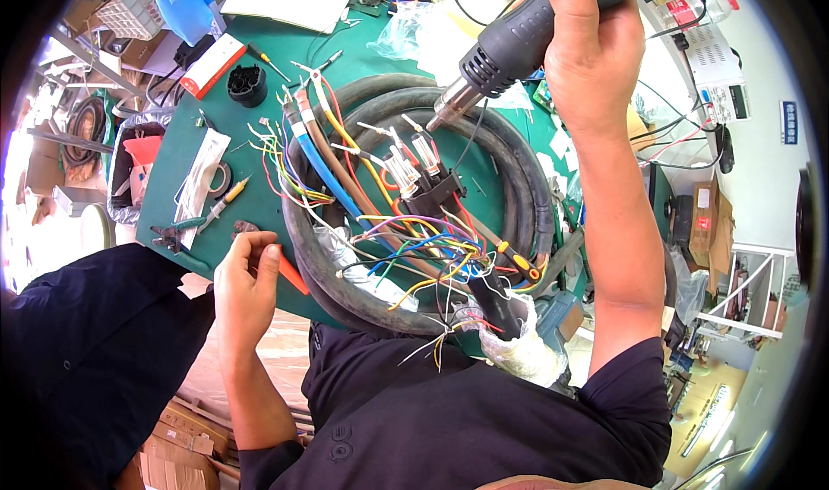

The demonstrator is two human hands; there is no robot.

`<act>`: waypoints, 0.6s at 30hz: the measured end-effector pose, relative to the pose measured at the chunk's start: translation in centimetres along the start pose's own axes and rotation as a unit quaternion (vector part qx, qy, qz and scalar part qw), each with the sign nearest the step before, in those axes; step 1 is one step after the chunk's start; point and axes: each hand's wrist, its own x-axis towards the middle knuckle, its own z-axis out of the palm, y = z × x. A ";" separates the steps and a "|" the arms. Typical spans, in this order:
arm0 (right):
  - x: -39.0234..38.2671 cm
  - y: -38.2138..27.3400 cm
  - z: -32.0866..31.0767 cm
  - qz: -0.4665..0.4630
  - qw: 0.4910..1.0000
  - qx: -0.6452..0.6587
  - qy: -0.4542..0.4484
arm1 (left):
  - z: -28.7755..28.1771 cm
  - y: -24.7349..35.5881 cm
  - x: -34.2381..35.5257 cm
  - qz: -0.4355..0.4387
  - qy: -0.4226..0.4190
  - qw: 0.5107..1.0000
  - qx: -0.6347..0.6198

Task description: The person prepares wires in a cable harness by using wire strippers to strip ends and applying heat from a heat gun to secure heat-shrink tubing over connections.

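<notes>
While right hand [596, 67] grips ribbed heat gun [501, 54], rubbery cable [537, 179] coils.

The cable coil [528, 179] lies on the table [294, 45], right of the tape roll [228, 177].

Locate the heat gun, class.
In the head view, the heat gun is at upper right, in the right hand, its nozzle near the coiled cable.

The green table [259, 195] bears coiled black cable [535, 192], green-handled pliers [177, 236] and a black connector [248, 85].
</notes>
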 end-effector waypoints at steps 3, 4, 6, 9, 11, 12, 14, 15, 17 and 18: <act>0.2 0.3 -0.4 0.007 1.000 -0.009 -0.013 | 0.0 0.1 0.0 0.000 0.000 1.000 0.010; 0.2 0.3 -0.5 0.009 1.000 -0.013 -0.013 | 0.0 0.2 0.0 0.001 0.000 1.000 0.014; 0.2 0.3 -0.5 0.006 1.000 -0.015 -0.013 | 0.0 0.3 -0.1 0.003 0.002 1.000 0.018; 0.1 0.4 -0.3 -0.005 1.000 -0.007 -0.012 | 0.1 0.3 0.0 0.001 0.002 1.000 0.016; 0.2 0.6 -0.3 -0.006 1.000 0.004 -0.012 | 0.0 0.4 0.0 -0.009 -0.001 1.000 0.015; 0.2 0.7 -0.3 -0.008 1.000 0.005 -0.010 | 0.0 0.4 0.0 -0.008 -0.003 1.000 0.018; 0.2 0.9 -0.2 -0.015 1.000 0.009 -0.005 | 0.0 0.4 0.0 -0.004 -0.005 1.000 0.026; 0.2 0.8 -0.2 -0.008 1.000 0.004 -0.005 | 0.0 0.4 -0.1 -0.003 -0.004 1.000 0.028; 0.1 0.6 -0.3 0.006 1.000 -0.005 -0.005 | 0.0 0.6 -0.1 0.000 -0.004 0.999 0.033; 0.1 0.4 -0.2 0.001 1.000 -0.003 -0.004 | 0.0 0.6 -0.1 -0.004 -0.005 0.999 0.033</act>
